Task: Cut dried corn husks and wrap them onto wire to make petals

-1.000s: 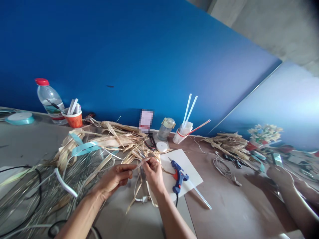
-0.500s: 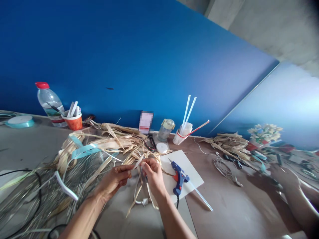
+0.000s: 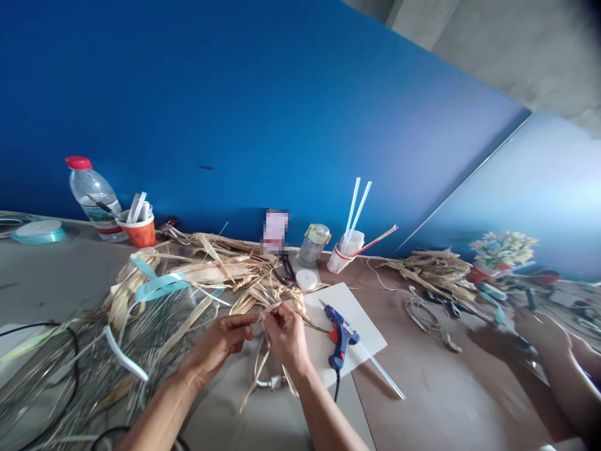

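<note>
Above a grey table (image 3: 220, 407), the left hand (image 3: 220, 343) and right hand (image 3: 286, 335) pinch between them a small pale strip (image 3: 263, 311), which could tear if tugged unevenly, while a rightward swing could knock the blue glue gun (image 3: 342, 338) nearby.

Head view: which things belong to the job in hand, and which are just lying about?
Likely in the job:
thin pale strip, held between left hand and right hand
straw-coloured dried plant strips
possibly the blue glue gun, lying unheld nearby

Apparently lying about:
red-capped clear plastic bottle
clear jar with pale yellow lid
coiled white cable
</note>
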Demonstrator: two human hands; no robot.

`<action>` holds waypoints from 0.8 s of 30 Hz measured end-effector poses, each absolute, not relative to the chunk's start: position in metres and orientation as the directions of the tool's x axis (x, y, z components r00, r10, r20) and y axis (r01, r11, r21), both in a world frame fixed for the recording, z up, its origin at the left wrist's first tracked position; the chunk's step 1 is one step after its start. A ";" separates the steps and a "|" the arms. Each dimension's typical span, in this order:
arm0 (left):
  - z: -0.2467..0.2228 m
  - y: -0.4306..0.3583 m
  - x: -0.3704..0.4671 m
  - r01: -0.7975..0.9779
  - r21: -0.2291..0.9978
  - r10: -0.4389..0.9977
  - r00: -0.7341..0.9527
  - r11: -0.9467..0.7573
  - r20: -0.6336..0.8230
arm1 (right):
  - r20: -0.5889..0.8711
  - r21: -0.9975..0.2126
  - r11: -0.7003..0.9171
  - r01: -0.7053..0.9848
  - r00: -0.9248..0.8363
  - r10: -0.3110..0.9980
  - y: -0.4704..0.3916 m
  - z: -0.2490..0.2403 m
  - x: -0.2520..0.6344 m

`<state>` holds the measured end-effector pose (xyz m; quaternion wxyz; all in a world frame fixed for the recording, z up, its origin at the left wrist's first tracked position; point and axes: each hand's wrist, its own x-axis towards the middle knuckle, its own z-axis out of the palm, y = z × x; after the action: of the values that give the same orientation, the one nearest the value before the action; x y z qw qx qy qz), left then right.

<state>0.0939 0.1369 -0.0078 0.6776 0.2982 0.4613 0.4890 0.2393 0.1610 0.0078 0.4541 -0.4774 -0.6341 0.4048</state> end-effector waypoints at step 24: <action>-0.013 0.142 0.088 -0.523 0.809 0.951 0.013 0.269 -0.308 | 0.170 -0.976 0.172 0.136 -0.025 0.985 0.172 0.002 0.246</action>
<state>0.0885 0.1418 -0.0125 0.6677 0.2462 0.4343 0.5522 0.2462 0.1717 0.0019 0.5020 -0.4852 -0.5778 0.4228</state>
